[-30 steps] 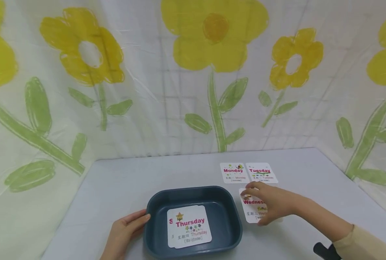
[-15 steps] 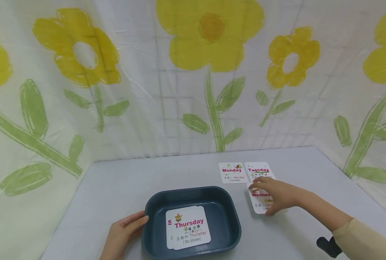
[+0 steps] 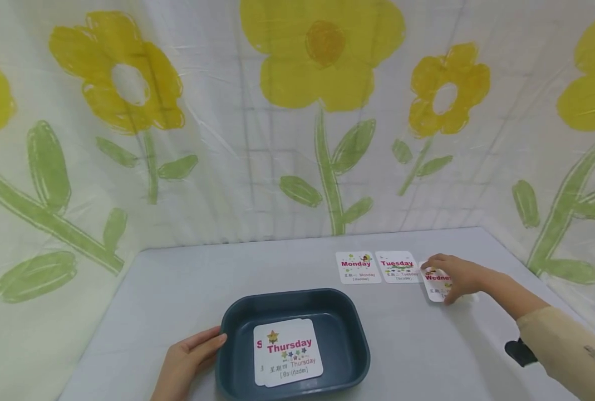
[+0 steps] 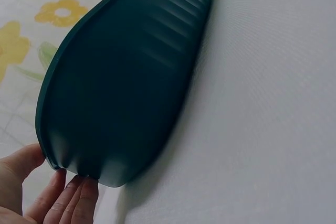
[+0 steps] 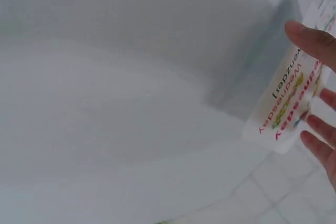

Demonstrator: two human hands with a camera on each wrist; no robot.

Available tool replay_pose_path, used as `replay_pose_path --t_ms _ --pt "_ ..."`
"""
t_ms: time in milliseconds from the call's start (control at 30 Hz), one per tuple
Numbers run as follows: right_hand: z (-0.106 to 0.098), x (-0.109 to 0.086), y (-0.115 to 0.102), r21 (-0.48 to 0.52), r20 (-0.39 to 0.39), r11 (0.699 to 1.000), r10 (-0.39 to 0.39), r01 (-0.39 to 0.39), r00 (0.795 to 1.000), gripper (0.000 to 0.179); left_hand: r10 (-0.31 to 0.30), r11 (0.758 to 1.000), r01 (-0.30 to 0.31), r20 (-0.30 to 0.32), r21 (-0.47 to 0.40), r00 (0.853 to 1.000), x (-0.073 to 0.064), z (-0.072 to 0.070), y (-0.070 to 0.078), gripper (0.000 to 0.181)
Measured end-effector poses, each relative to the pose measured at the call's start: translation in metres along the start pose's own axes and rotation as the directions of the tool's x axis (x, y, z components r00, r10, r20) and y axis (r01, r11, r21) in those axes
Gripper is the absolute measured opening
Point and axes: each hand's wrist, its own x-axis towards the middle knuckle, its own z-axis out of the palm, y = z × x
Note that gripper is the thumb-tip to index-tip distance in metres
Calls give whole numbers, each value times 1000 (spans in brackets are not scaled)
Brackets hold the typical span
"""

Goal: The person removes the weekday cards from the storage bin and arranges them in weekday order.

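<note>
One Wednesday card (image 3: 434, 288) was pinched above the desk (image 3: 402, 340) by the right hand (image 3: 461, 277); with leftward drift, the Tuesday card (image 3: 397, 268) beside those fingers (image 5: 318, 148) could be bumped! Tray (image 3: 338, 341) gripped by the left hand (image 3: 184, 359).

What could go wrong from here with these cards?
1. The Wednesday card, held in the right hand, appears raised; it might slip or land crooked.
2. In the head view it is very close to the Tuesday card and could nudge or overlap it.
3. In the tray, the Thursday card overlaps another card; both might lift together.
</note>
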Motion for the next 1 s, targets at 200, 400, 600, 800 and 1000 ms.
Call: replay_pose_path --t_ms 200,400,600,800,1000 --pt "-2 10 18 8 10 998 54 -54 998 81 -8 1000 8 2 -4 1000 0 0 1 75" --pt "-4 23 25 1 49 993 119 -119 992 85 -15 1000 15 -6 -10 1000 -1 -1 1 75" --pt "-7 36 24 -27 81 987 163 -161 983 85 -27 1000 27 -14 -8 1000 -2 -1 2 75" --pt "-6 48 21 -72 126 978 203 -195 971 86 -29 999 29 -12 -14 999 -1 -1 1 74" --pt "-9 53 16 -91 133 977 206 -195 969 84 -29 999 28 -27 -28 999 0 0 1 72"
